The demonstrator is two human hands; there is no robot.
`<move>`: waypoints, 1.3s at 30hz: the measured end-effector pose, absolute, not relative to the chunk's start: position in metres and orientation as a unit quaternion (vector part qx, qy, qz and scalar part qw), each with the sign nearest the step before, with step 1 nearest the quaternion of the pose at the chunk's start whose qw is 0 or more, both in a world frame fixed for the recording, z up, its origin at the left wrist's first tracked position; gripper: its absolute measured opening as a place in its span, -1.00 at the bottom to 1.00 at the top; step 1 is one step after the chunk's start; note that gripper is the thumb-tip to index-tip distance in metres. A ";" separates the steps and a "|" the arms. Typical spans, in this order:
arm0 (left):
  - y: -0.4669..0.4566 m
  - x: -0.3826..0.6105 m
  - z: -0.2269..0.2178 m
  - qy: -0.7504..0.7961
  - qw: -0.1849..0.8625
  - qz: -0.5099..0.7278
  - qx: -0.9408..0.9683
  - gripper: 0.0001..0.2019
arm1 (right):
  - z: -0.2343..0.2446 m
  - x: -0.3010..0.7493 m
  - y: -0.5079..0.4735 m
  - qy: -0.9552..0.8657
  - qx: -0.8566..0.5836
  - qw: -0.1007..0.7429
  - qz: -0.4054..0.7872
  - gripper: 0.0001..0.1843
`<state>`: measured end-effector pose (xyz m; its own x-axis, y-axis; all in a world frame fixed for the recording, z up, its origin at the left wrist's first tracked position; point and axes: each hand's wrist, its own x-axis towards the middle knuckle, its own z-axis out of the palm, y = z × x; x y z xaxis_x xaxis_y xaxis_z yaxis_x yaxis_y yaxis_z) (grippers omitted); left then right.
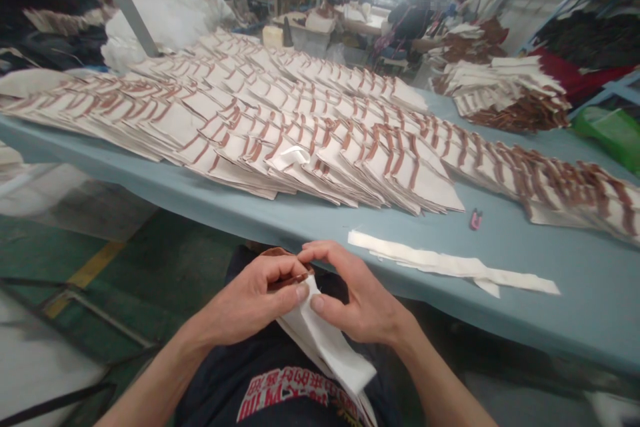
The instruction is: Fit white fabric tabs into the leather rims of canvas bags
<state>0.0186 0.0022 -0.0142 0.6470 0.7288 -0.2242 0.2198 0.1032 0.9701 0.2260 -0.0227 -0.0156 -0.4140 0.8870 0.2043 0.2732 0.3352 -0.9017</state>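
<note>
A blue-green cloth covers the long bench [590, 253] in a cluttered workroom with a green floor [175, 247]. Overlapping cream pieces with brown bands [430, 187] lie there in long rows, too many to count. One small pink tool [476, 219] and a bunch of white strips [425, 260], their number unclear, lie near the front edge. One white cloth piece with brown trim [333, 347] is between the two hands, above the lap; the left hand [255, 300] pinches its upper end, while the right hand [357, 300] touches it, its grip hard to tell.
</note>
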 end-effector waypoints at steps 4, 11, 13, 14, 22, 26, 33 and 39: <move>0.006 0.019 -0.010 0.353 0.654 0.176 0.646 -0.79 | -0.015 0.226 -0.018 -0.768 -0.386 0.354 0.369 -0.76; 0.010 0.020 0.001 0.337 0.632 0.178 0.675 -0.83 | -0.008 0.227 -0.010 -0.804 -0.391 0.308 0.325 -0.77; 0.011 0.020 0.003 0.344 0.617 0.173 0.686 -0.83 | -0.004 0.229 -0.009 -0.814 -0.407 0.269 0.317 -0.75; 0.012 0.020 0.003 0.347 0.609 0.172 0.692 -0.83 | -0.002 0.230 -0.008 -0.817 -0.414 0.246 0.315 -0.71; 0.010 0.021 0.003 0.347 0.593 0.178 0.705 -0.83 | 0.004 0.238 -0.004 -0.811 -0.406 0.164 0.388 -0.63; 0.010 0.021 0.002 0.370 0.576 0.179 0.707 -0.83 | 0.004 0.239 -0.005 -0.804 -0.418 0.155 0.394 -0.66; 0.011 0.022 -0.001 0.368 0.546 0.179 0.731 -0.82 | 0.001 0.240 -0.005 -0.774 -0.432 0.139 0.442 -0.66; 0.009 0.020 -0.002 0.366 0.534 0.194 0.737 -0.84 | -0.004 0.239 -0.006 -0.751 -0.441 0.154 0.467 -0.69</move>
<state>0.0202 0.0087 -0.0018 0.6574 0.7462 -0.1047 0.3320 -0.1621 0.9292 0.2392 -0.0060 -0.0045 -0.5638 0.8061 -0.1799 0.5183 0.1757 -0.8369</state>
